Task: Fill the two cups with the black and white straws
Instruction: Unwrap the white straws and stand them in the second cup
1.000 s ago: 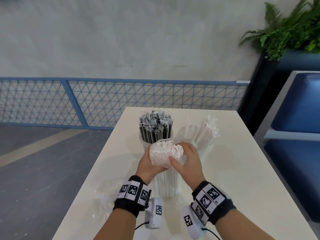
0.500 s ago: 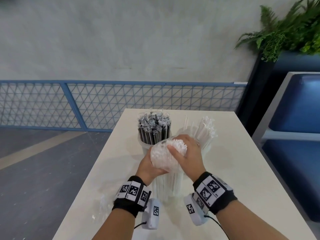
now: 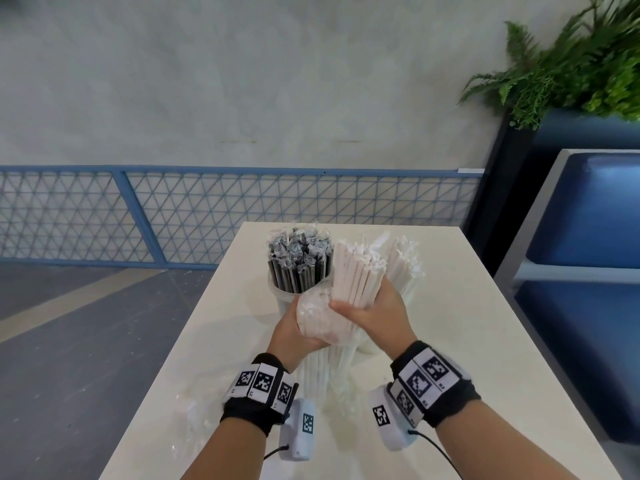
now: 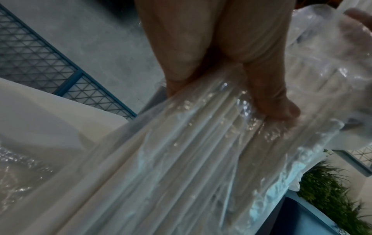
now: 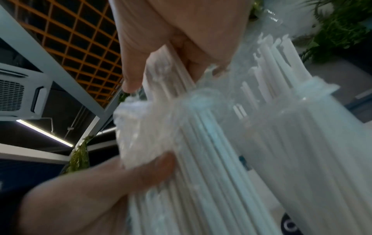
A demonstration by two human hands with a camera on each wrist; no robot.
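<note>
A cup [image 3: 281, 295] packed with wrapped black straws [image 3: 299, 263] stands mid-table. To its right, a second cup, mostly hidden behind my hands, holds white straws [image 3: 405, 268]. In front of both, my left hand [image 3: 298, 325] grips a clear plastic bag of white straws [image 3: 323, 362] that stands upright on the table. My right hand [image 3: 362, 304] holds a bunch of white straws [image 3: 356, 271] that sticks up out of the bag's mouth. In the left wrist view my fingers [image 4: 271, 97] press into the bag [image 4: 181, 159]. The right wrist view shows that hand's fingers [image 5: 161, 47] wrapped round the bunch.
The white table [image 3: 467, 341] runs to a blue mesh railing [image 3: 207, 209] at the far end. Crumpled clear plastic [image 3: 194, 410] lies at the near left. A blue bench [image 3: 588, 289] and a plant [image 3: 571, 64] are on the right.
My right hand has drawn a bunch of white straws upward out of the bag. The left hand still holds the bag near its mouth.
</note>
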